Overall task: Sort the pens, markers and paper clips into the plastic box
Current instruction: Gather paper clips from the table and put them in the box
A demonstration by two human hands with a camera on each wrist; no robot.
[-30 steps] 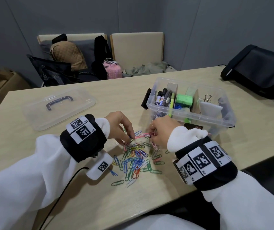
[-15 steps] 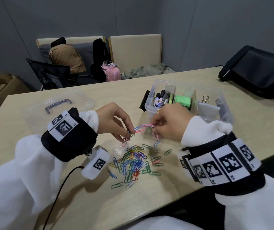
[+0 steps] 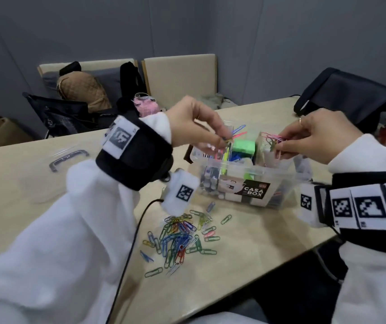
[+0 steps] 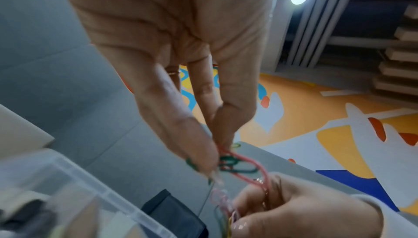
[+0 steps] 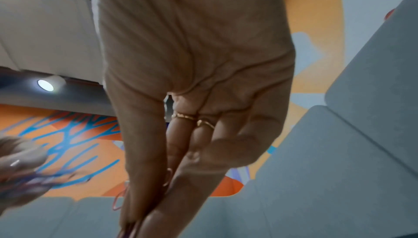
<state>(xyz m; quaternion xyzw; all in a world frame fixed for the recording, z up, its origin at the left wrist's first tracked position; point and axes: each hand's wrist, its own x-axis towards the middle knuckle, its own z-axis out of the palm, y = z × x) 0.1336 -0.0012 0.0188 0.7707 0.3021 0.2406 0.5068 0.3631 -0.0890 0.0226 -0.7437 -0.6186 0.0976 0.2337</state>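
Pinched in left hand (image 3: 195, 122): small bunch of paper clips (image 3: 235, 134), above plastic box (image 3: 245, 181). Pinched in right hand (image 3: 313, 136): pink clip cluster (image 3: 275, 140), above same box. Loose clip pile (image 3: 182, 237) on table (image 3: 23, 195), just before box.

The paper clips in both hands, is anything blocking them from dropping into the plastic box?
Nothing visible. The lid lies apart on the table, and the left hand and right hand pinch clips above the open plastic box.
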